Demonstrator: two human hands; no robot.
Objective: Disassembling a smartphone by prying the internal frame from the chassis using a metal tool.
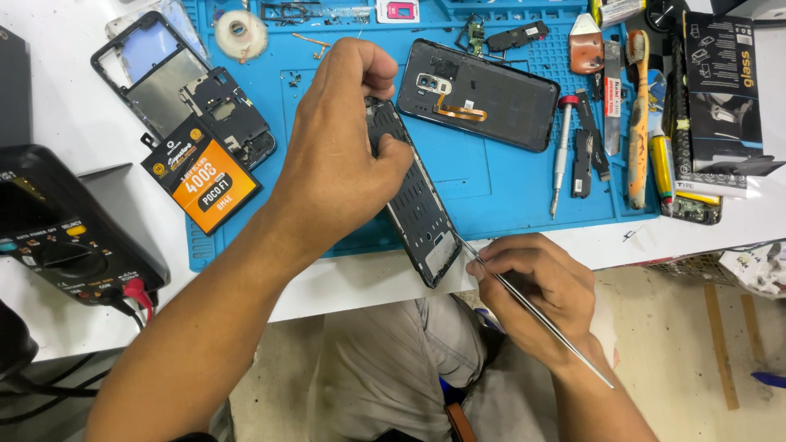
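My left hand (340, 160) grips the far end of a black phone frame (422, 214) that stands tilted on its edge over the blue work mat (483, 176). My right hand (536, 286) holds a thin metal pry tool (544, 323) like a pen, its tip touching the near corner of the frame. The tool's shaft runs back past my wrist.
A black phone back cover (483, 94) with an orange flex cable lies on the mat. A black-and-orange battery (203, 176) and another frame (176, 78) lie left. A multimeter (61, 237) sits at the left edge. A screwdriver (561, 151), brushes and boxes are on the right.
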